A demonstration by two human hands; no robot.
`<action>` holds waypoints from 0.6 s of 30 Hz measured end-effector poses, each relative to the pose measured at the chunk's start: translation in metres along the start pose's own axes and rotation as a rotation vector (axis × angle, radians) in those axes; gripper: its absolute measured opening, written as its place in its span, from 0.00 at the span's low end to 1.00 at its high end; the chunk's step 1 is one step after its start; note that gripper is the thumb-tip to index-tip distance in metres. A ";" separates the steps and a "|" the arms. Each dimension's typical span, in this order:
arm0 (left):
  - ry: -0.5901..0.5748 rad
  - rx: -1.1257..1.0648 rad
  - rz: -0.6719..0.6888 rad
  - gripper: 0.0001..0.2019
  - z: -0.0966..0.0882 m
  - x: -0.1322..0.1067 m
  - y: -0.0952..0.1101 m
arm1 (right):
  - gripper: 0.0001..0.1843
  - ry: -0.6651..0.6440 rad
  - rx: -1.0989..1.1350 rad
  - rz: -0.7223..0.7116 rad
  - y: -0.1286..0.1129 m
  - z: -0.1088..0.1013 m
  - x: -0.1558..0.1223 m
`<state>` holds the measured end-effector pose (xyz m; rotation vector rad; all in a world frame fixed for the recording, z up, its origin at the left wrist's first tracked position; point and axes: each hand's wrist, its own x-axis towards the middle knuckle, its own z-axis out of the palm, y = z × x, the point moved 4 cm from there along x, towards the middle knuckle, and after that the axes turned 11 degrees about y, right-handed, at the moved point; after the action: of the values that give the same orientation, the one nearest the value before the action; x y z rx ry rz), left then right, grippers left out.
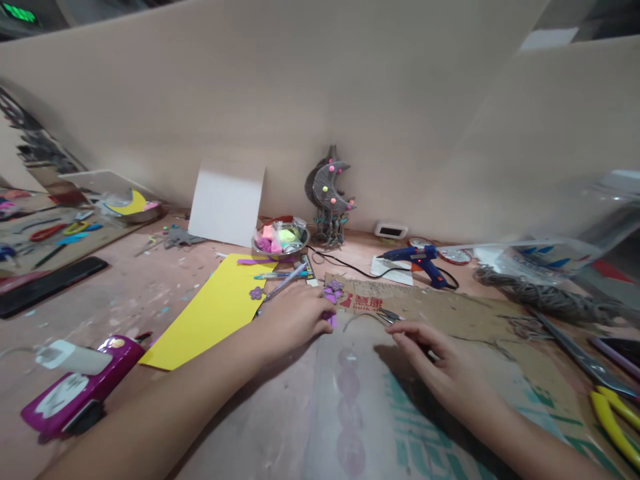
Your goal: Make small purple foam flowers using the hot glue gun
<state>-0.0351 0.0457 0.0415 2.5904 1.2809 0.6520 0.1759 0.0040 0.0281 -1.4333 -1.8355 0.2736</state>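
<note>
My left hand (295, 315) rests on the table with its fingers curled round a small purple foam flower piece (330, 319). More purple flower cutouts (333, 289) lie just beyond it, and one (257, 293) sits on a yellow paper sheet (215, 310). My right hand (440, 363) lies over the printed cardboard (450, 307), fingers loosely bent and apart, with nothing visible in it; small pliers with a bent wire (387, 315) lie just beyond its fingertips. A pen (287, 280) lies by the yellow sheet.
A blue glue gun (420, 260) with its black cord lies behind, beside a metal bowl of coloured foam bits (281, 240) and a grey moon ornament (330, 190). A magenta punch (75, 390) sits front left, scissors (580, 353) and yellow-handled cutters (615, 420) at right.
</note>
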 end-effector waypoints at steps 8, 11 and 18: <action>0.040 -0.057 -0.085 0.08 0.002 -0.002 -0.003 | 0.15 0.194 -0.152 0.089 0.026 -0.041 0.028; 0.043 -0.111 -0.153 0.10 0.000 -0.001 -0.004 | 0.15 0.068 -0.235 -0.014 0.034 -0.036 0.033; 0.057 -0.091 -0.159 0.12 0.005 0.000 -0.010 | 0.16 -0.157 -0.366 -0.187 0.050 -0.014 0.027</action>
<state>-0.0397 0.0520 0.0339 2.3847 1.4221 0.7402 0.2206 0.0412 0.0194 -1.4984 -2.2175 -0.0498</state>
